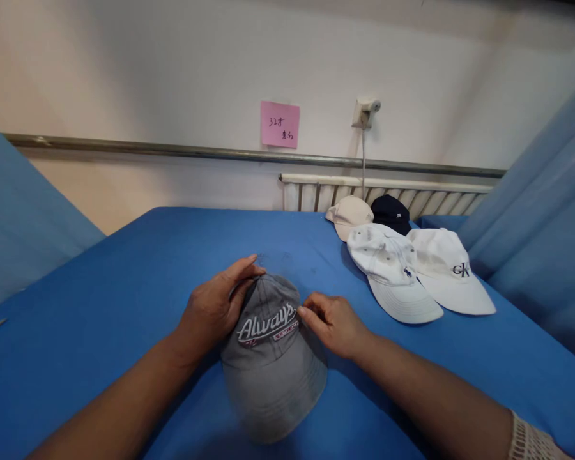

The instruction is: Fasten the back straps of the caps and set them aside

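A grey baseball cap (273, 370) with white "Always" lettering on its front rests on the blue-covered table, its brim pointing toward me. My left hand (218, 297) grips the cap at the upper left of its crown, the thumb on the near side and the fingers toward the back. On the right side of the crown, beside the end of the lettering, my right hand (334, 322) pinches the fabric between thumb and curled fingers. The back of the cap is hidden from this angle.
Right of the cap lie a white cap (388, 255) with a small dark emblem, a white "CK" cap (443, 262), a beige cap (351, 214) and a black cap (391, 213). A radiator (306, 195) stands behind the blue table cover (124, 275). Blue curtains (541, 198) hang at both sides.
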Demonstrator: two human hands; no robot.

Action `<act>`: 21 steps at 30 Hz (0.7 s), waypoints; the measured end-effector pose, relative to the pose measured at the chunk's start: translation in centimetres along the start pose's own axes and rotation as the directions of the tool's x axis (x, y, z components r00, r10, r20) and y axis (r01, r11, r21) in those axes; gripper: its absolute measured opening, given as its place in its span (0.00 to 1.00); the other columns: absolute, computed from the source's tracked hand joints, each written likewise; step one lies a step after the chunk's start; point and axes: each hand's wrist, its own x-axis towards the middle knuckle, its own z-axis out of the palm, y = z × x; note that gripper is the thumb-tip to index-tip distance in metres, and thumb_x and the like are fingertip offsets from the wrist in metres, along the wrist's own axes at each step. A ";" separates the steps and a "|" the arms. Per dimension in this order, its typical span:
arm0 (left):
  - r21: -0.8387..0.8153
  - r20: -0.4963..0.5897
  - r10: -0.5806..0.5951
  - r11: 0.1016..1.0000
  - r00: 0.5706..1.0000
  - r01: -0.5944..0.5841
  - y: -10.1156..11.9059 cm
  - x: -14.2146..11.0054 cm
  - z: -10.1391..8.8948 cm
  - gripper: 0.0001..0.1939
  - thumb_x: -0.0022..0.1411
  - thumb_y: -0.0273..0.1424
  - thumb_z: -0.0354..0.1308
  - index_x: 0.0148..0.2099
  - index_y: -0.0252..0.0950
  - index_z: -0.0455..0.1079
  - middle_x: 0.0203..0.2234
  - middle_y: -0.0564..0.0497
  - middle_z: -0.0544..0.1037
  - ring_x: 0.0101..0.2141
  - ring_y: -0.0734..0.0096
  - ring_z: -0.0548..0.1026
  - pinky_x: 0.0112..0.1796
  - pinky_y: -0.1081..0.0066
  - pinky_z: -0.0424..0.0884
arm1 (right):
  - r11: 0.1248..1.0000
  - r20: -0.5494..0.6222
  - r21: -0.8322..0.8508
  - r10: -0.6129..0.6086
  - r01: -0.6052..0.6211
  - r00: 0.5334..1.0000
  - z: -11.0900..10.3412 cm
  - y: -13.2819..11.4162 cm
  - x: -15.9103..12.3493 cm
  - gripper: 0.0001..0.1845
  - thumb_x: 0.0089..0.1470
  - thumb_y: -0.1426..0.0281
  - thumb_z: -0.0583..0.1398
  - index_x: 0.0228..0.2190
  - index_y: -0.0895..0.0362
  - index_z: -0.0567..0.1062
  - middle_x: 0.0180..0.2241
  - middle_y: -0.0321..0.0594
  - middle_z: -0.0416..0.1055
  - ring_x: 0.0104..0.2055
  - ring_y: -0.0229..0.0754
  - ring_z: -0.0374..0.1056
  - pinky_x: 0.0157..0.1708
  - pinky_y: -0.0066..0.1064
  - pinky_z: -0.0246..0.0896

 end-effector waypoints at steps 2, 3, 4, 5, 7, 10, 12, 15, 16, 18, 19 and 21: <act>-0.021 -0.005 0.028 0.999 1.000 -0.028 0.2 -0.1 0.0 0.25 0.68 0.31 0.50 0.65 0.51 0.53 0.45 0.54 0.80 0.45 0.63 0.80 0.47 0.60 0.77 | 0.995 -0.108 0.095 0.032 -0.021 0.994 0.5 0.5 0.2 0.11 0.59 0.62 0.58 0.40 0.54 0.73 0.30 0.36 0.75 0.26 0.37 0.68 0.25 0.27 0.59; -0.033 -0.016 0.045 0.998 0.999 -0.045 0.3 -0.2 0.0 0.27 0.68 0.30 0.50 0.66 0.52 0.52 0.45 0.54 0.80 0.45 0.63 0.79 0.47 0.60 0.77 | 0.990 -0.146 0.143 0.040 -0.019 0.988 0.7 0.8 0.4 0.13 0.58 0.64 0.59 0.44 0.55 0.71 0.33 0.38 0.75 0.27 0.37 0.69 0.26 0.27 0.61; -0.047 -0.029 0.065 0.997 0.998 -0.066 0.4 -0.3 0.1 0.28 0.68 0.29 0.51 0.66 0.53 0.50 0.45 0.54 0.80 0.45 0.64 0.79 0.47 0.60 0.77 | 0.982 -0.165 0.187 0.033 -0.002 0.986 0.9 1.0 0.5 0.15 0.57 0.65 0.59 0.46 0.55 0.70 0.36 0.39 0.75 0.28 0.37 0.69 0.26 0.27 0.62; -0.063 -0.047 0.087 0.994 0.995 -0.090 0.5 -0.4 0.2 0.29 0.68 0.27 0.51 0.67 0.53 0.49 0.45 0.54 0.80 0.45 0.65 0.79 0.47 0.61 0.77 | 0.974 -0.166 0.222 0.007 0.030 0.986 0.9 1.1 0.6 0.15 0.57 0.66 0.59 0.47 0.54 0.70 0.39 0.40 0.75 0.30 0.37 0.69 0.27 0.27 0.64; -0.084 -0.089 0.134 0.986 0.987 -0.141 0.5 -0.4 0.2 0.31 0.67 0.25 0.51 0.67 0.53 0.49 0.45 0.54 0.81 0.45 0.67 0.79 0.48 0.62 0.76 | 0.959 -0.155 0.258 -0.076 0.115 0.985 0.7 0.8 0.6 0.11 0.57 0.69 0.58 0.42 0.54 0.72 0.38 0.39 0.74 0.31 0.37 0.69 0.30 0.28 0.65; -0.069 -0.133 0.158 0.983 0.978 -0.168 0.3 -0.3 0.2 0.31 0.66 0.23 0.52 0.66 0.51 0.51 0.44 0.53 0.81 0.45 0.69 0.79 0.49 0.64 0.75 | 0.946 -0.139 0.235 -0.194 0.223 0.971 0.3 -0.2 0.0 0.03 0.56 0.72 0.57 0.31 0.54 0.72 0.32 0.36 0.72 0.29 0.36 0.67 0.31 0.28 0.64; -0.048 -0.146 0.131 0.989 0.981 -0.140 0.2 -0.2 0.1 0.31 0.66 0.24 0.53 0.66 0.50 0.52 0.43 0.53 0.81 0.44 0.70 0.79 0.49 0.65 0.75 | 0.935 -0.149 0.217 -0.252 0.280 0.956 0.1 -0.8 -0.5 0.03 0.56 0.74 0.57 0.31 0.54 0.71 0.32 0.37 0.72 0.31 0.36 0.67 0.32 0.29 0.65; -0.056 -0.149 0.100 0.992 0.984 -0.109 0.1 -0.1 0.2 0.30 0.66 0.25 0.54 0.66 0.49 0.52 0.43 0.53 0.81 0.44 0.70 0.79 0.49 0.65 0.75 | 0.936 -0.226 0.191 -0.251 0.295 0.941 0.4 -0.8 -0.6 0.17 0.55 0.72 0.59 0.47 0.54 0.68 0.48 0.45 0.70 0.44 0.42 0.69 0.41 0.34 0.67; -0.064 -0.143 0.108 0.991 0.984 -0.118 0.2 -0.1 0.3 0.29 0.66 0.25 0.53 0.66 0.48 0.52 0.43 0.53 0.81 0.44 0.69 0.79 0.49 0.65 0.75 | 0.945 -0.239 0.179 -0.227 0.273 0.944 0.6 -0.6 -0.4 0.25 0.54 0.70 0.61 0.53 0.54 0.63 0.53 0.48 0.67 0.49 0.45 0.67 0.45 0.37 0.66; -0.076 -0.127 0.146 0.985 0.981 -0.156 0.3 -0.1 0.7 0.28 0.66 0.25 0.53 0.65 0.47 0.53 0.43 0.52 0.81 0.44 0.69 0.80 0.48 0.66 0.75 | 0.959 -0.202 0.164 -0.198 0.232 0.959 1.2 0.0 0.1 0.32 0.52 0.68 0.63 0.57 0.54 0.60 0.57 0.49 0.63 0.56 0.48 0.63 0.51 0.42 0.63; -0.077 -0.115 0.166 0.982 0.979 -0.175 0.4 -0.1 0.9 0.28 0.66 0.25 0.53 0.65 0.46 0.54 0.43 0.52 0.81 0.44 0.69 0.80 0.48 0.67 0.75 | 0.960 -0.174 0.162 -0.200 0.229 0.964 1.4 0.2 0.4 0.29 0.52 0.68 0.63 0.55 0.54 0.63 0.56 0.48 0.65 0.56 0.48 0.63 0.52 0.42 0.62; -0.066 -0.097 0.187 0.979 0.977 -0.194 0.4 -0.1 1.1 0.26 0.66 0.24 0.53 0.64 0.45 0.56 0.43 0.52 0.81 0.43 0.69 0.80 0.47 0.67 0.75 | 0.955 -0.143 0.162 -0.225 0.247 0.964 1.7 0.6 0.9 0.16 0.53 0.69 0.62 0.45 0.54 0.70 0.48 0.44 0.70 0.52 0.46 0.66 0.52 0.40 0.62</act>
